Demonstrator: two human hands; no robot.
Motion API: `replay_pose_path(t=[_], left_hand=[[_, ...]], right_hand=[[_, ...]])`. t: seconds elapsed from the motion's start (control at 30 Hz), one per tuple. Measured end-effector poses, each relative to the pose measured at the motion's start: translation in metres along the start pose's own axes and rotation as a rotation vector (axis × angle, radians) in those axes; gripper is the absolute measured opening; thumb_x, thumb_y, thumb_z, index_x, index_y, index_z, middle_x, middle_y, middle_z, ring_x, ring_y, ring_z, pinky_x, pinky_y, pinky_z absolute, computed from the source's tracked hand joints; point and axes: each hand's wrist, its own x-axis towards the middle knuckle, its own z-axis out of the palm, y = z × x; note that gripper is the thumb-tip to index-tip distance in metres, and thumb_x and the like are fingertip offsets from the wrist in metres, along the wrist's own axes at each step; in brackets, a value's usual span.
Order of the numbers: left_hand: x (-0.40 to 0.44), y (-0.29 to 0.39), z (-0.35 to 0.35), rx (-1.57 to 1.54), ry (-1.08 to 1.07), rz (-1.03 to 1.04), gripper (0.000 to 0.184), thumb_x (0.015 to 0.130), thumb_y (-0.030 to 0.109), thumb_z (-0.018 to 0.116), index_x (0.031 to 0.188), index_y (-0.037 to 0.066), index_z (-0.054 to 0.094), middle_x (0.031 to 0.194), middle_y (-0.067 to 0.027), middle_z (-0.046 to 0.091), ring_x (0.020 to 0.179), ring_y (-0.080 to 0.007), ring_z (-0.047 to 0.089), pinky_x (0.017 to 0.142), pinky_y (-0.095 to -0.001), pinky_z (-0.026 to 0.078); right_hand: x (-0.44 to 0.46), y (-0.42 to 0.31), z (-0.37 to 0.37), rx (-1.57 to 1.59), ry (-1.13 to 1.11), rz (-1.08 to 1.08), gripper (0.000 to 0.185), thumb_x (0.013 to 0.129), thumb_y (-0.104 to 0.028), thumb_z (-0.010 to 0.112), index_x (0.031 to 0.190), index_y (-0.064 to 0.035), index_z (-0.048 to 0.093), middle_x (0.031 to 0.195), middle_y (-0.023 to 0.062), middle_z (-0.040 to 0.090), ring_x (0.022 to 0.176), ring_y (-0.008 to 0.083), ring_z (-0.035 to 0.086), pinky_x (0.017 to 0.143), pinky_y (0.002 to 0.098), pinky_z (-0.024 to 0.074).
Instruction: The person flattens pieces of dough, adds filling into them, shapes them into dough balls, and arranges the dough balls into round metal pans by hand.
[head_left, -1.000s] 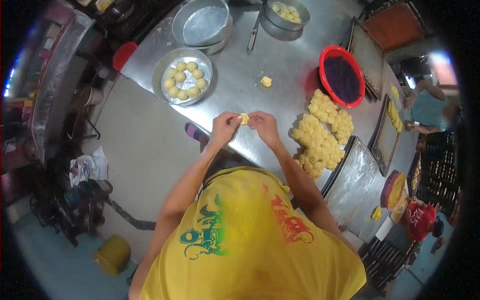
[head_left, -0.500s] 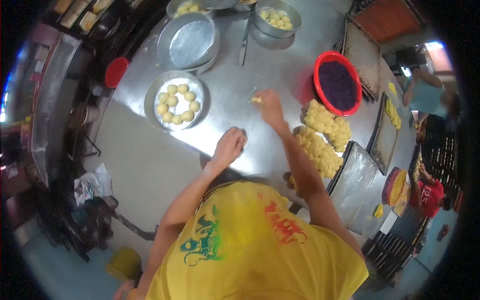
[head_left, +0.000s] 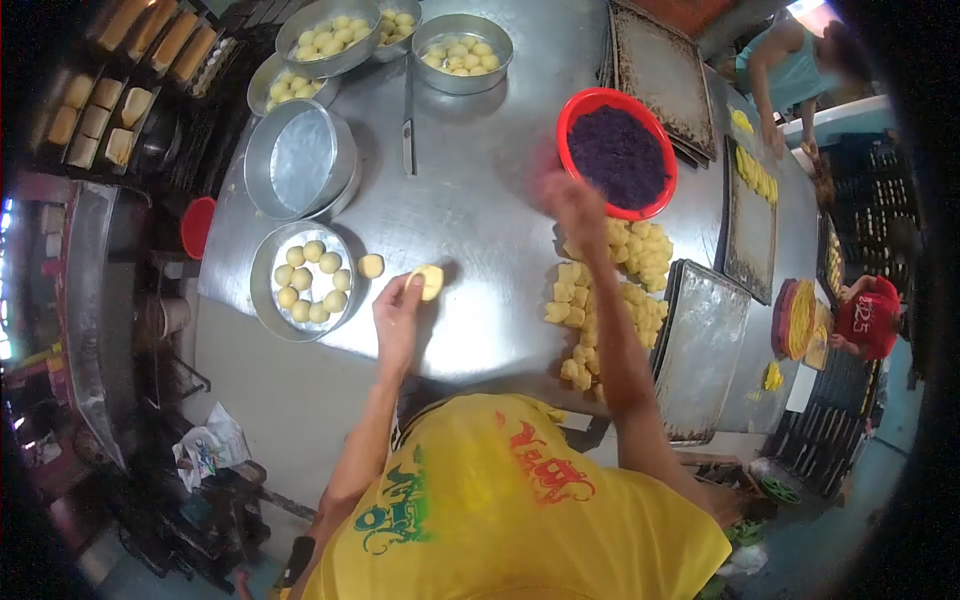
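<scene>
A flattened disc of yellow dough (head_left: 431,283) is pinched between the thumb and fingers of my left hand (head_left: 397,315), just above the metal table. My right hand (head_left: 580,208) is at the near left edge of a red basin (head_left: 566,150) filled with dark purple paste (head_left: 622,155). Motion smears its fingers, so what they hold cannot be made out. Below that hand and forearm lie many cut lumps of yellow dough (head_left: 570,300). Left of my left hand, a single dough piece (head_left: 371,265) lies beside a round pan (head_left: 262,300) with several smooth dough balls (head_left: 313,250).
Stacked round pans (head_left: 300,160) and more pans of dough balls (head_left: 462,60) stand at the back. A long knife (head_left: 408,145) lies between them. Trays (head_left: 705,340) line the right side. Two other people work at the right, one in a red shirt (head_left: 868,318).
My view has shifted. The dough disc now shows in my left hand, which was curled before. My right hand, earlier over the table with a bit of dough, has moved to the basin.
</scene>
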Motion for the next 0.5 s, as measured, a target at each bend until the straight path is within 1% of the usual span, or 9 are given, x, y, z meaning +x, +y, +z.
replay_pose_path(t=[0.03,0.07,0.13,0.23,0.3,0.37,0.4,0.47,0.5], left_hand=[[0.000,0.007,-0.002,-0.155,-0.037,-0.028,0.029,0.102,0.025,0.066,0.116,0.000,0.069,0.097,-0.0036,0.071,0.084,-0.0103,0.063,0.077,-0.0262,0.051],[-0.001,0.006,-0.004,-0.194,-0.062,-0.083,0.028,0.102,0.025,0.065,0.116,0.000,0.069,0.098,-0.0037,0.071,0.084,-0.0105,0.063,0.077,-0.0261,0.051],[-0.003,0.000,-0.008,-0.271,-0.106,-0.188,0.027,0.102,0.024,0.065,0.117,0.002,0.068,0.098,-0.0040,0.071,0.083,-0.0108,0.064,0.075,-0.0260,0.051],[-0.010,-0.003,0.003,-0.243,-0.134,-0.272,0.026,0.100,0.014,0.065,0.124,0.003,0.064,0.104,-0.0059,0.071,0.090,-0.0116,0.067,0.076,-0.0243,0.052],[-0.019,-0.008,0.010,-0.286,-0.155,-0.341,0.033,0.098,0.008,0.067,0.130,0.002,0.061,0.106,-0.0061,0.071,0.092,-0.0133,0.067,0.080,-0.0257,0.054],[-0.024,0.003,0.018,-0.368,-0.169,-0.332,0.032,0.097,0.005,0.068,0.127,0.000,0.061,0.110,-0.0070,0.071,0.099,-0.0139,0.067,0.088,-0.0260,0.053],[-0.027,0.006,0.021,-0.420,-0.166,-0.326,0.031,0.097,0.004,0.068,0.126,-0.002,0.061,0.112,-0.0074,0.071,0.102,-0.0142,0.066,0.092,-0.0262,0.052],[-0.026,-0.004,0.020,-0.518,-0.150,-0.293,0.035,0.097,0.001,0.066,0.131,-0.002,0.058,0.113,-0.0084,0.070,0.102,-0.0153,0.067,0.089,-0.0281,0.056],[-0.027,-0.003,0.017,-0.534,-0.150,-0.290,0.036,0.097,0.001,0.066,0.132,-0.002,0.057,0.114,-0.0085,0.070,0.102,-0.0154,0.067,0.088,-0.0286,0.057]], right_hand=[[0.038,-0.019,-0.026,-0.400,0.118,0.023,0.024,0.093,-0.018,0.066,0.109,-0.0043,0.075,0.099,0.0135,0.077,0.091,0.0214,0.072,0.080,0.0373,0.0548],[0.063,-0.019,-0.049,-0.599,0.092,-0.038,0.029,0.091,-0.021,0.068,0.112,-0.0013,0.074,0.104,0.0204,0.075,0.095,0.0316,0.073,0.081,0.0434,0.0568],[0.101,0.027,-0.074,-1.029,0.046,-0.223,0.031,0.088,-0.022,0.070,0.109,0.0001,0.073,0.105,0.0211,0.074,0.096,0.0380,0.071,0.083,0.0494,0.0577],[0.120,0.048,-0.061,-1.293,-0.144,-0.147,0.028,0.092,-0.021,0.068,0.110,-0.0009,0.073,0.107,0.0237,0.072,0.097,0.0409,0.071,0.086,0.0500,0.0578],[0.130,0.059,-0.061,-1.328,-0.134,-0.206,0.024,0.094,-0.020,0.064,0.105,-0.0013,0.074,0.104,0.0241,0.073,0.098,0.0409,0.071,0.086,0.0505,0.0578],[0.132,0.064,-0.064,-1.366,-0.121,-0.211,0.023,0.096,-0.018,0.056,0.095,-0.0018,0.073,0.102,0.0255,0.073,0.098,0.0401,0.072,0.085,0.0507,0.0580],[0.134,0.061,-0.066,-1.340,-0.086,-0.148,0.022,0.096,-0.016,0.056,0.097,-0.0018,0.073,0.102,0.0261,0.072,0.098,0.0398,0.072,0.085,0.0494,0.0584],[0.135,0.056,-0.073,-1.286,-0.036,-0.026,0.022,0.094,-0.012,0.057,0.102,-0.0018,0.074,0.103,0.0272,0.072,0.096,0.0392,0.072,0.086,0.0468,0.0592],[0.131,0.063,-0.085,-1.138,0.063,-0.126,0.023,0.094,-0.011,0.058,0.108,-0.0017,0.074,0.102,0.0242,0.074,0.094,0.0351,0.073,0.085,0.0434,0.0597]])
